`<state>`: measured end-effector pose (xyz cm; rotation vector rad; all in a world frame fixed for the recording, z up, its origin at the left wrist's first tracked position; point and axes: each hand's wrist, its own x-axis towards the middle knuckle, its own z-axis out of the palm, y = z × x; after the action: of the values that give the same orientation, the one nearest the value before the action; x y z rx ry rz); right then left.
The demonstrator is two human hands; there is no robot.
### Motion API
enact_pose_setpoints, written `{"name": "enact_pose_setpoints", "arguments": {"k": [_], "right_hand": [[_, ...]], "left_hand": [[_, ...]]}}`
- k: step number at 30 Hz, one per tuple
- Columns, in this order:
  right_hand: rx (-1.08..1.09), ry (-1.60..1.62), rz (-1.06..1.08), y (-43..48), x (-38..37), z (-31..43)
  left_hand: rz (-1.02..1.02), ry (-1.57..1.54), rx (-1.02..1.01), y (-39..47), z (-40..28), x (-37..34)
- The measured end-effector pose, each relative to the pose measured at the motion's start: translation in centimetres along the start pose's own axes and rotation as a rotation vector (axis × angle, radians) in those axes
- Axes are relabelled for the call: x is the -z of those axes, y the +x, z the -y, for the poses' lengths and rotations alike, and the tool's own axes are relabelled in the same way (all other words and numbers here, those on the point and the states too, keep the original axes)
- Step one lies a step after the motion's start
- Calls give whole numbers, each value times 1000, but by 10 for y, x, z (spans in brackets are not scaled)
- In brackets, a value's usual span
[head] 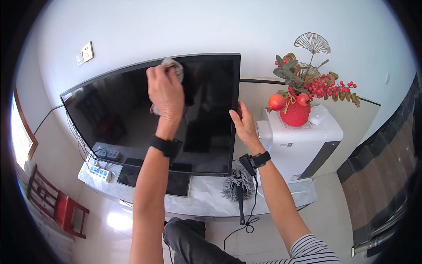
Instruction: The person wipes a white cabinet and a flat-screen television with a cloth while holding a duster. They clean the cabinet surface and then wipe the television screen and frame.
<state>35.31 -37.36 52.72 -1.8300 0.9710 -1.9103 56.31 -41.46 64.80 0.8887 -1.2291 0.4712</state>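
A large flat-screen television (207, 109) with a thin black frame stands before me, its dark screen reflecting the room. My left hand (165, 90) presses a crumpled, light-coloured cloth (178, 68) against the screen near its top edge; part of the cloth is hidden behind the fingers. At the television's right edge is my right hand (243, 123), thumb at the front of the frame and fingers partly out of sight behind it. Both wrists wear black straps with small devices.
Below is a grey marble-patterned cabinet top (204, 194) bearing a power strip (99, 173) with cables and a grey duster (238, 186) with a black handle. A white appliance (296, 151) at right carries a red vase (295, 114) of artificial berries. A red chair (66, 211) stands left.
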Motion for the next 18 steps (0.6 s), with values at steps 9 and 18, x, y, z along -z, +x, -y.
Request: {"name": "enact_pose_setpoints", "arguments": {"k": [9,18], "right_hand": [[33,-50,35,2,5,-4],[58,-113,17,-1,4,0]], "left_hand": [[54,-132,-144,-25,-80,-28],[132,-125,-320,-32,-91,-35]]}}
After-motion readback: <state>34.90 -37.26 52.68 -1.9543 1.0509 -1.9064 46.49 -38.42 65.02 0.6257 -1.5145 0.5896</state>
